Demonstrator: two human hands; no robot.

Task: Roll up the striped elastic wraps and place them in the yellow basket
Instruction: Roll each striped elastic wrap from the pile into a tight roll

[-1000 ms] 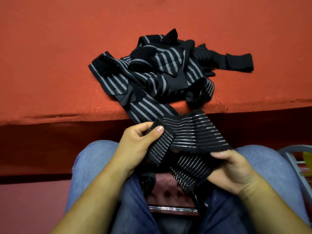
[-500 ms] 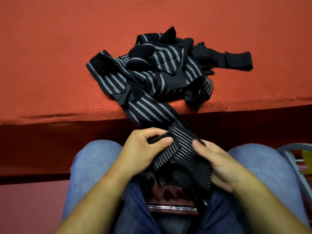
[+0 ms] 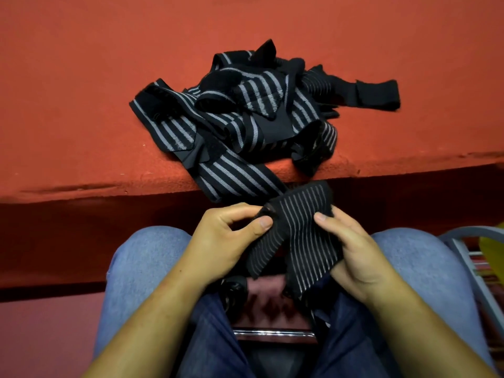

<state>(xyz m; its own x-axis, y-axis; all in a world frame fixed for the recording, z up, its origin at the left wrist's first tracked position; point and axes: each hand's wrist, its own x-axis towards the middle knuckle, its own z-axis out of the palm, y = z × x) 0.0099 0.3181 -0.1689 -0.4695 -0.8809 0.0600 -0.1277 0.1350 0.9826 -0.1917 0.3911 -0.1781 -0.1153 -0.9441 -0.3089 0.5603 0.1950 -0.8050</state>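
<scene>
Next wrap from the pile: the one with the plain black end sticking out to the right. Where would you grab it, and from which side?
Probably pinch the plain black end across its width, coming from the right. It lies flat on the red surface, clear of the pile, while the rest of that wrap runs into the tangle, where a pull would likely drag others.

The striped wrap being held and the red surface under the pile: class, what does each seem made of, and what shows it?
Striped wrap: seemingly woven elastic fabric, matte black with thin pale stripes; it folds limply. Red surface: probably felt or short-pile cloth, matte; fuzzy grain, soft rounded edge.
</scene>
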